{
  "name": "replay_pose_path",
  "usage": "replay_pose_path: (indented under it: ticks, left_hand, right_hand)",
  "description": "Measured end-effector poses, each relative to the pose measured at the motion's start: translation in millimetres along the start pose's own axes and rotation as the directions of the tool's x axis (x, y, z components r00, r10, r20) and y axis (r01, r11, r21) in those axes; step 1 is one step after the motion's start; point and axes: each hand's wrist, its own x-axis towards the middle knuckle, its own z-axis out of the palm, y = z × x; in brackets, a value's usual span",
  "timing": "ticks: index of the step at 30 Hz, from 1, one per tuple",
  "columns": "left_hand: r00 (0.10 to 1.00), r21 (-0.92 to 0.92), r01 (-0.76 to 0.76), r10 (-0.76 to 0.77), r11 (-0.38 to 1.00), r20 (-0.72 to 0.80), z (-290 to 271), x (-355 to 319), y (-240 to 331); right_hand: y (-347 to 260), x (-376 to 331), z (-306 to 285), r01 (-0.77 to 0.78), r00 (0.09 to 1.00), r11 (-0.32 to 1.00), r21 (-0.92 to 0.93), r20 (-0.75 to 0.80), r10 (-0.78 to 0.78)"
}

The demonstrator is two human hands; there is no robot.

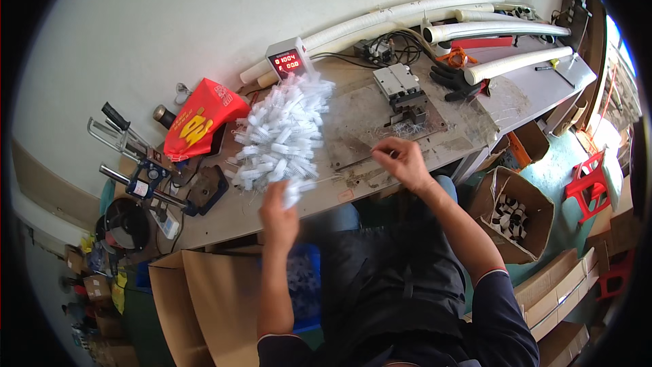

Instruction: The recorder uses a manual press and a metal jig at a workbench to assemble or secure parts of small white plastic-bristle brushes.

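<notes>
A large heap of small white bristly plastic pieces lies on the workbench. At the heap's near end, my left hand is closed on one or more of these white pieces, somewhat smeared by motion. My right hand hovers above the bench's front edge with thumb and fingers pinched together. Whatever it may hold is too small or hidden to make out. Just beyond it stands a small metal clamping device on a metal plate, with fine clear bristle scraps around its jaws.
Behind the heap is a counter box with red digits. A red bag and a lever press stand left. White tubes and a black glove lie right. Cardboard boxes and a blue bin sit below.
</notes>
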Motion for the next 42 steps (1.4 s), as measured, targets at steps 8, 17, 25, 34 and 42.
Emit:
replay_pose_path:
  ticks: [8,17,25,34,42]
  left_hand:
    - [0.951,-0.200,-0.235,0.268,0.951,0.155,89.9,42.7,44.7]
    - [0.951,-0.357,-0.210,0.275,0.910,0.140,176.2,88.5,41.9]
    - [0.999,-0.466,0.019,-0.036,0.885,-0.029,207.0,106.0,20.9]
    - [0.988,-0.340,-0.151,0.146,0.928,-0.039,202.8,104.2,23.1]
    - [0.987,-0.318,-0.159,0.143,0.935,-0.073,198.7,105.5,27.7]
  right_hand:
    - [-24.5,-15.9,-20.9,0.075,0.984,0.952,-0.296,0.175,-0.023]
    - [10.2,-6.6,-65.8,-0.083,0.996,0.896,-0.435,-0.001,0.091]
    - [30.3,27.4,-71.1,-0.284,0.930,0.764,-0.579,-0.361,0.072]
    - [32.9,41.6,-52.4,-0.375,0.880,0.725,-0.578,-0.467,0.082]
    - [30.1,45.9,-50.2,-0.421,0.865,0.694,-0.584,-0.488,0.115]
